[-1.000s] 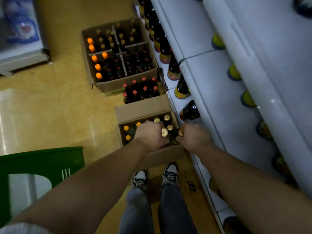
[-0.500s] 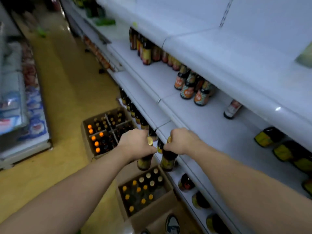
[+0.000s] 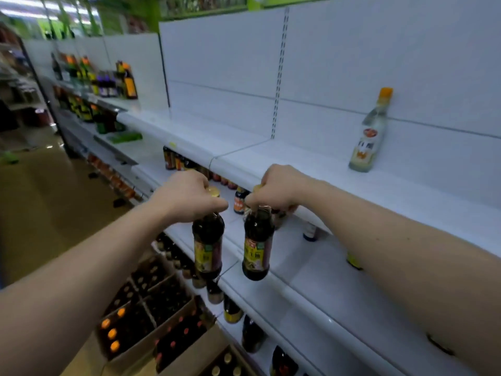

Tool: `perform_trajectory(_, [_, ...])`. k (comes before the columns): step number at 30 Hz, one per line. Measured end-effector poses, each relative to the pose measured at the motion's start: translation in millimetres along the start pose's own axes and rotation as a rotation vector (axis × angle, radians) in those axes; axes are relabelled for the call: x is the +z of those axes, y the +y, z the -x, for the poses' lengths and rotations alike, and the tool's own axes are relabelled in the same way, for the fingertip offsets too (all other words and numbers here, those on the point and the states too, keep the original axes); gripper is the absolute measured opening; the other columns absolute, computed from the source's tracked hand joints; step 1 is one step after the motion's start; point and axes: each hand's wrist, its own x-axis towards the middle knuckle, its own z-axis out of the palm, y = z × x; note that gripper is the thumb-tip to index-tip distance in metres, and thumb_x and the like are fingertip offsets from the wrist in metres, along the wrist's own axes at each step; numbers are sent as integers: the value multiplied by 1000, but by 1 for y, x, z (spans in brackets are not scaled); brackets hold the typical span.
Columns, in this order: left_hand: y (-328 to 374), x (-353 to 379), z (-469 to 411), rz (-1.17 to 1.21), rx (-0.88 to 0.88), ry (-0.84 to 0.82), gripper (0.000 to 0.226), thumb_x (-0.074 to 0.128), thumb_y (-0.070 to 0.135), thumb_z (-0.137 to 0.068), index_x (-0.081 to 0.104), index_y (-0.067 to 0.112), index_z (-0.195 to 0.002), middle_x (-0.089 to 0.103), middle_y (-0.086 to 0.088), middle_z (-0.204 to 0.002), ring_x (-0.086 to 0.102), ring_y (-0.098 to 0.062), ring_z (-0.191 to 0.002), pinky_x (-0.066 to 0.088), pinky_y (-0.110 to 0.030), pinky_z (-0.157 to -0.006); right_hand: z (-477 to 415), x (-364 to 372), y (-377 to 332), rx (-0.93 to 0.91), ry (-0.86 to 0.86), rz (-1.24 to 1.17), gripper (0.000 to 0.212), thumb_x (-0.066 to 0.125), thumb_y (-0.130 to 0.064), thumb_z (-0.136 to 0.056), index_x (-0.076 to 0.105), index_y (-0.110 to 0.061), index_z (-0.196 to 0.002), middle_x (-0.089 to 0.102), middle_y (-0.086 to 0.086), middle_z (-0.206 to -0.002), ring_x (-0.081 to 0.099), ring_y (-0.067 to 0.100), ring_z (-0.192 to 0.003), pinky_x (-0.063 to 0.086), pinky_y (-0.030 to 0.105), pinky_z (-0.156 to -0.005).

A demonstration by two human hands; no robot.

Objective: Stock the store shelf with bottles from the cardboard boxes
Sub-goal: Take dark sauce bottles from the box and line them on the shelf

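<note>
Both bottles have risen from the lower shelf edge to just under the lip of the next tier.

In the head view, the left hand is curled tight round the neck of a dark, yellow-labelled sauce bottle, its gold cap showing above the fingers. The right hand clamps the neck of a matching dark bottle. Both bottles hang upright in the air, in front of the white metal shelf and above the open cardboard boxes on the floor.

Full of liquid, they are probably heavy and smooth-sided, possibly glass, though blur hides the material. The neck under the cap's flare gives a sure hold. Steadying the base when setting them down would be safer.
</note>
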Motion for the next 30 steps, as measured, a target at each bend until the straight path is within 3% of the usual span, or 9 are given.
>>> perform_trajectory(6, [59,-56,-16,99,105,86,37,77,45,-69,69,9,-67,68,-10,-65,64,-26,-61,48,-36,-53,35,-78,1,43,95,-77,31,79,-39,-67,68,-10,-71,60,2,-61,57,21,-56,52,23,-49])
perform_trajectory(11, [115,-85,-19,160,200,63,39,77,47,-63,68,9,-64,67,-16,-65,62,-28,-61,52,-39,-57,69,-128,22,88,181,-142,29,79,-38,-69,70,-11,-72,55,-1,-57,48,20,-50,49,24,-48])
perform_trajectory(14, [153,-94,-16,226,268,18,31,80,44,-65,70,15,-59,59,-5,-58,60,-27,-63,52,-39,-61,92,-154,42,127,253,-173,32,80,-39,-68,73,-9,-78,54,-1,-58,47,19,-50,48,24,-49])
perform_trajectory(21, [249,-86,-15,323,411,-83,19,79,29,-77,76,21,-60,57,12,-47,58,-21,-66,59,-37,-67,150,-202,105,242,383,-184,34,80,-39,-70,75,-8,-84,53,-3,-58,46,18,-51,49,25,-50])
perform_trajectory(24, [294,-73,-15,337,475,-103,21,79,29,-78,76,17,-60,57,9,-48,57,-22,-64,60,-38,-66,176,-216,140,293,443,-160,34,81,-41,-70,76,-10,-82,56,-3,-63,51,18,-55,50,25,-50])
perform_trajectory(27, [341,-55,-12,341,507,-115,23,80,29,-77,76,11,-64,61,-4,-62,59,-24,-66,62,-43,-69,201,-229,178,341,478,-153,34,80,-43,-70,76,-11,-83,57,-3,-64,53,17,-58,51,25,-51])
perform_trajectory(30, [390,-33,-9,358,539,-128,23,80,27,-77,75,8,-66,59,-4,-61,58,-24,-64,60,-40,-66,226,-243,220,370,508,-141,35,80,-44,-71,75,-12,-84,57,-5,-63,54,16,-59,52,25,-51])
